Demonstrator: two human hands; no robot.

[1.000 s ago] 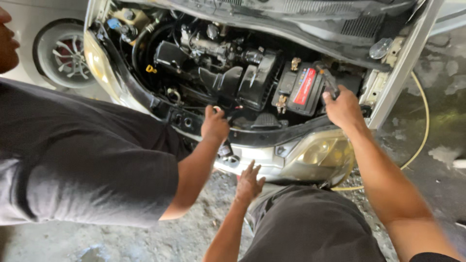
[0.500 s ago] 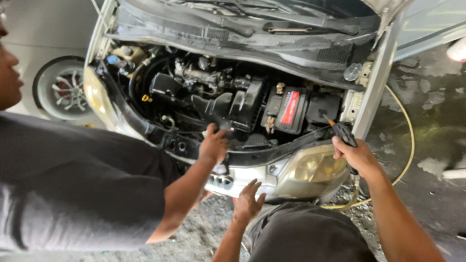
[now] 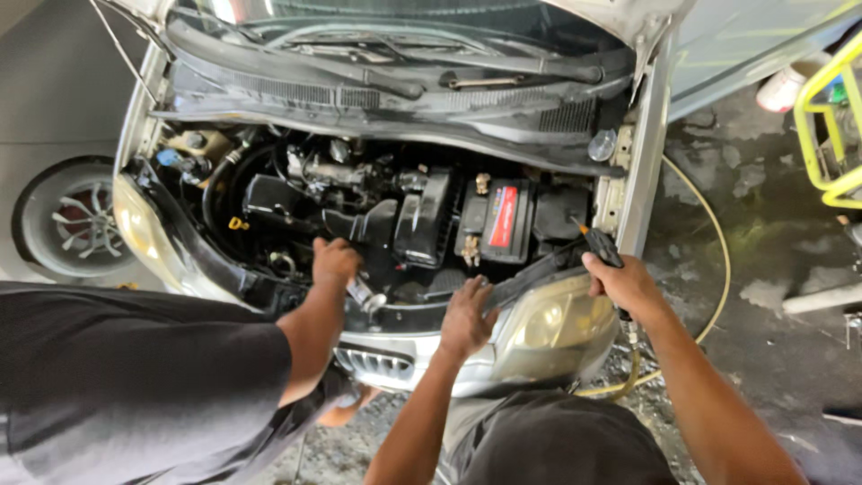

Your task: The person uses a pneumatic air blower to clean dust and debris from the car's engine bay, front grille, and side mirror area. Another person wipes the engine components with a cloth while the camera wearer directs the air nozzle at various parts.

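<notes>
My right hand (image 3: 628,286) grips a black air blow gun (image 3: 603,244) at the right corner of the open engine bay (image 3: 395,216), just above the headlight (image 3: 557,325). A yellowish hose (image 3: 714,269) trails from the gun onto the floor. My left hand (image 3: 467,316) rests on the car's front panel by the black slam bar (image 3: 530,277), fingers spread, holding nothing. A co-worker's hand (image 3: 336,262) reaches in from the left with a small metal tool (image 3: 366,296). The battery (image 3: 499,220) with a red label sits behind my hands.
The raised bonnet (image 3: 404,36) hangs over the bay. The co-worker in a dark shirt (image 3: 135,377) fills the lower left. A wheel of another car (image 3: 76,224) is at far left. A yellow metal frame (image 3: 831,117) stands at the right on a wet concrete floor.
My left hand has risen from below the bumper onto the front panel. My right hand with the blow gun moved from the battery to the right corner. The co-worker's hand shifted left.
</notes>
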